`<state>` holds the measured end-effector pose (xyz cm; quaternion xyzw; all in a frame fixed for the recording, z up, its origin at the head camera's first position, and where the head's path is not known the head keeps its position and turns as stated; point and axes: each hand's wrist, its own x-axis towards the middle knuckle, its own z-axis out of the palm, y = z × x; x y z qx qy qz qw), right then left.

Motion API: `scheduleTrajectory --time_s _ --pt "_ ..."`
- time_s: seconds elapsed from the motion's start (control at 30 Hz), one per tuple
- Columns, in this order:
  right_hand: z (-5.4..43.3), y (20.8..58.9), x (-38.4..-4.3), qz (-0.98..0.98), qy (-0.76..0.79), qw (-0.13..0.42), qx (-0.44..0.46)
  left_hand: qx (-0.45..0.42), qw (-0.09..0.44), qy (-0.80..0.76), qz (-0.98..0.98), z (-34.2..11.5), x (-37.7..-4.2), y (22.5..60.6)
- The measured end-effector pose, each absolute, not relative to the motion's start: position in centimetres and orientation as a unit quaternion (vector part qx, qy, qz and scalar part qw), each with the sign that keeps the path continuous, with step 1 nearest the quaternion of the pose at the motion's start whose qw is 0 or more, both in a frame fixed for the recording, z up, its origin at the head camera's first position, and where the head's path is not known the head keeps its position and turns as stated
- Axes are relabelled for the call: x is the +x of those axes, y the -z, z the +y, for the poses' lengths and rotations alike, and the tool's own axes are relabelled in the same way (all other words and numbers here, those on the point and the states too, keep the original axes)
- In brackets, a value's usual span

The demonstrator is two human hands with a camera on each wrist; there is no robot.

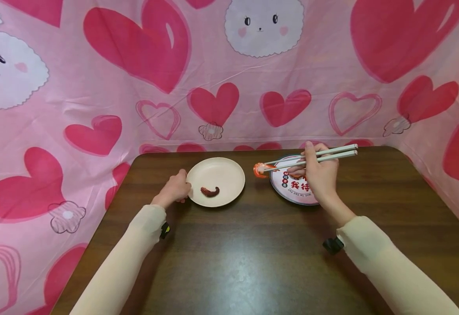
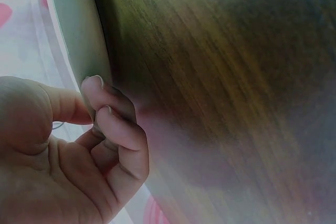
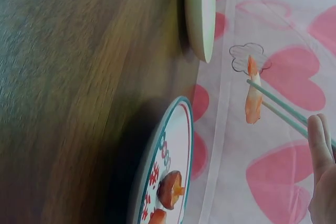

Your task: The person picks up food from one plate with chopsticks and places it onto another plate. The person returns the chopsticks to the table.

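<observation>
My left hand (image 1: 175, 188) pinches the left rim of a cream plate (image 1: 219, 170), thumb on one side and curled fingers on the other in the left wrist view. A curled reddish-brown piece, like a tentacle (image 1: 210, 192), lies on that plate. My right hand (image 1: 321, 173) holds pale green chopsticks (image 1: 339, 152) above a printed plate (image 1: 278, 188). Between their tips is an orange-and-white shrimp (image 1: 259, 170), raised in the gap between the two plates. In the right wrist view, a brown mushroom-like piece (image 3: 170, 190) and part of an orange piece (image 3: 157, 216) rest on the printed plate.
Both plates stand toward the far side of a dark wooden table (image 1: 229, 253). Behind and beside it hangs a pink cloth (image 1: 249, 74) with hearts. Each wrist wears a small black device, one at the left cuff (image 1: 165, 230) and one at the right cuff (image 1: 333, 245).
</observation>
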<state>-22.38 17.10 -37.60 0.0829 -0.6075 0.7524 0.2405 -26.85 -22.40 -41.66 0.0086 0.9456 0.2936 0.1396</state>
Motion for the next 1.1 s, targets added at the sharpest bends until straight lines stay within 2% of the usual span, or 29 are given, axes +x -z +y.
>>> scheduleTrajectory --time_s 1.1 --pt "12.4 38.1 -23.8 -0.632 -0.744 0.194 0.097 0.011 0.131 -0.277 0.952 -22.3 -26.8 41.5"
